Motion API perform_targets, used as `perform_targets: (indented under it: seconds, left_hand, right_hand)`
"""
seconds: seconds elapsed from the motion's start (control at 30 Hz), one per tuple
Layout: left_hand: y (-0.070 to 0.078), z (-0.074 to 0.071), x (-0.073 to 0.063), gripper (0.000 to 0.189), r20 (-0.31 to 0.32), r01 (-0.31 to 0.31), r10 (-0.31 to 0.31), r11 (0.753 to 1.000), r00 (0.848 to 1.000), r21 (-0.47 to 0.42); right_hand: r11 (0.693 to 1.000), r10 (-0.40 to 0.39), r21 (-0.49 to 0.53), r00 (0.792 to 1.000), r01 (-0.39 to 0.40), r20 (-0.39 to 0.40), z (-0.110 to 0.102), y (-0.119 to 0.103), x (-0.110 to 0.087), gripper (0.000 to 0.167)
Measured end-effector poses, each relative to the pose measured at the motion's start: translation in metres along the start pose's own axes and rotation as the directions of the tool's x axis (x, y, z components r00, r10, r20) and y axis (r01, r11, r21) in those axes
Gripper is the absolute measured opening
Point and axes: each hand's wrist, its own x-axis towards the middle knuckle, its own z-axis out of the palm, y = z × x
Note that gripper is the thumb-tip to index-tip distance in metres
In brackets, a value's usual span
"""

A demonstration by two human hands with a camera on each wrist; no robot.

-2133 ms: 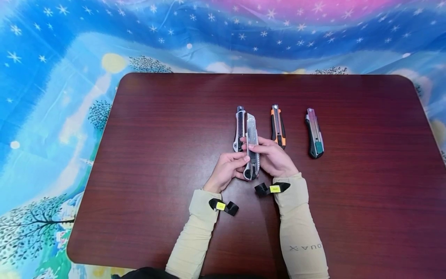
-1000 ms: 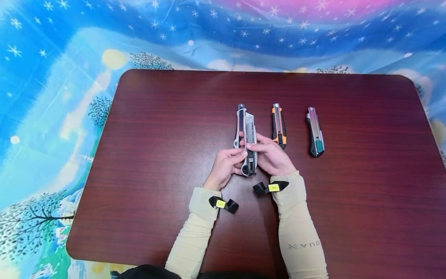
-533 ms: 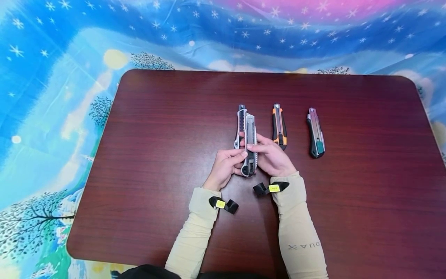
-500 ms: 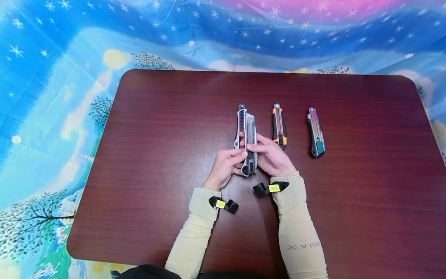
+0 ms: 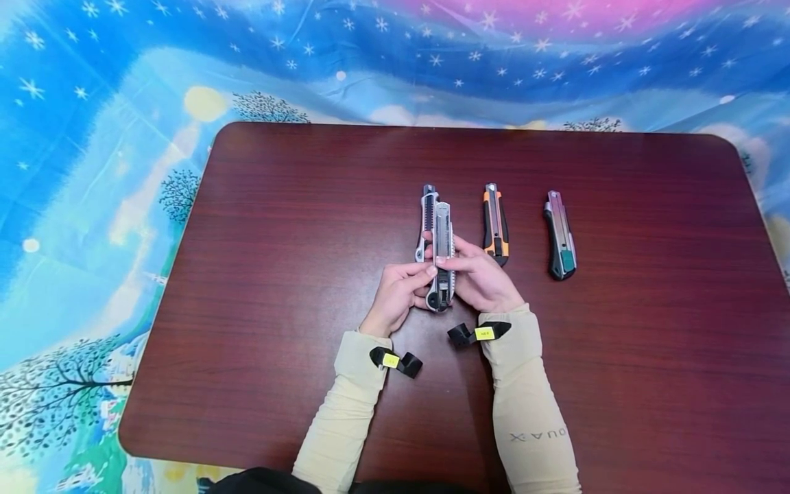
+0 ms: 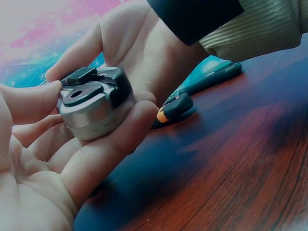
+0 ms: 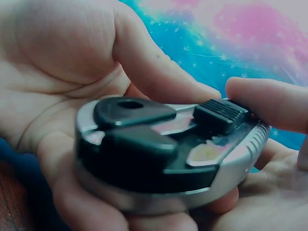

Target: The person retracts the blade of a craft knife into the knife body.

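Observation:
Both hands hold a silver and black utility knife over the table, its slanted end pointing away from the person. My left hand grips the lower part from the left, thumb on top and fingers beneath. From the other side, my right hand holds the middle, its thumb lying across the face. In the right wrist view, both thumbs meet near the ribbed black slider. The rounded butt faces the left wrist camera. Just behind, a second silver and black utility knife lies partly covered by the held one.
An orange and black utility knife lies behind the right hand, which overlaps its lower end. Farther right is a black one with a green slider. All rest on the dark red wooden table, with a printed cloth behind it.
Both hands and the held knife have shifted slightly toward the left and up in the head view. The knife's far end looks squarer now, its slanted tip less visible.

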Motion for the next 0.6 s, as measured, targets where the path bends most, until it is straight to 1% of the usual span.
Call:
perform_targets:
  seconds: [0.43, 0.6]
  left_hand:
    - [0.0024, -0.0002, 0.0001, 0.037, -0.002, 0.004, -0.004, 1.0, 1.0, -0.024]
    - [0.0029, -0.0002, -0.0003, 0.036, 0.006, -0.003, 0.003, 0.999, 1.0, -0.032]
  right_hand:
    - [1.0, -0.001, 0.005, 1.0, 0.001, 0.028, 0.0003, 0.0006, 0.0006, 0.052]
    - [1.0, -0.005, 0.009, 0.999, 0.005, 0.032, 0.001, 0.0005, 0.0005, 0.053]
